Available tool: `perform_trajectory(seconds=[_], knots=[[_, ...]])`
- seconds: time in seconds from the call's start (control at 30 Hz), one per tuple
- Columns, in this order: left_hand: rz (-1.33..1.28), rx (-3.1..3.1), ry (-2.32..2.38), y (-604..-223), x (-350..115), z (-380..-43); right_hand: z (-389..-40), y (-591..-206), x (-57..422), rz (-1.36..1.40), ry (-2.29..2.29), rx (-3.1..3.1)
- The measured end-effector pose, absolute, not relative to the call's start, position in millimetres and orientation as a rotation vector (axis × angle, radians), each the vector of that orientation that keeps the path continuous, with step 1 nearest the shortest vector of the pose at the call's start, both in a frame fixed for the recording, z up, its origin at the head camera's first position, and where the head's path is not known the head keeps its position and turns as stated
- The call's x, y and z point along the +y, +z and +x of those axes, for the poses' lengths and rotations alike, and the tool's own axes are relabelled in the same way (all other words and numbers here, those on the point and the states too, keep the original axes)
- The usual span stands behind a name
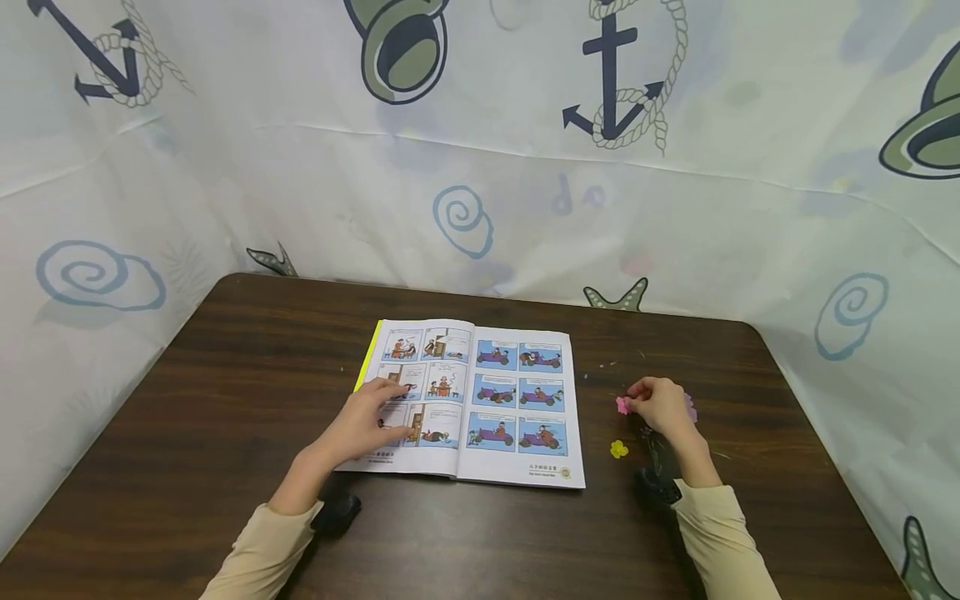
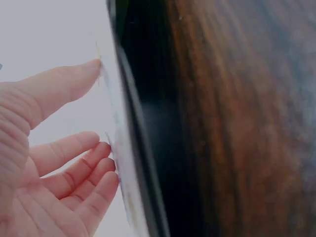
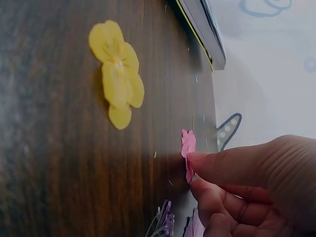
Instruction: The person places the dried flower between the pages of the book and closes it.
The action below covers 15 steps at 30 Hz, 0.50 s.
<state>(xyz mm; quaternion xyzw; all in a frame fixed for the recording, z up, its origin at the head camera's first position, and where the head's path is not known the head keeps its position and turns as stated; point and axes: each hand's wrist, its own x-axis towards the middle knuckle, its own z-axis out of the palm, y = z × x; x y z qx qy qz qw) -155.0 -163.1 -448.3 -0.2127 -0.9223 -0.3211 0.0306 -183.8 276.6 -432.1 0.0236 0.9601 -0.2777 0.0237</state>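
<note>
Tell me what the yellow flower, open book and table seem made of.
Yellow flower: thin, matte petals with dark streaks near the center, perhaps a pressed bloom, possibly paper. Open book: smooth-looking printed paper, judging by its bound pages. Table: dark streaked grain with a soft sheen, so varnished wood or laminate.

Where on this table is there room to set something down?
The table looks bare left of the book, and between the sleeves in front of it. Right of the book is crowded: right hand, pink flower, yellow flower.
</note>
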Motion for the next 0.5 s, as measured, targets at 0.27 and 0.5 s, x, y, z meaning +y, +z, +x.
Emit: perform_trajectory(seconds=[0.27,0.5], knots=[[-0.694,-2.859,-1.011,-453.7,-165.5,-156.8,-185.4,-432.1,278.9,0.072,-0.849,2.948],[-0.696,-2.872,-1.048,-455.4,-168.7,-159.3,-186.8,-434.9,281.3,0.035,-0.857,2.954]])
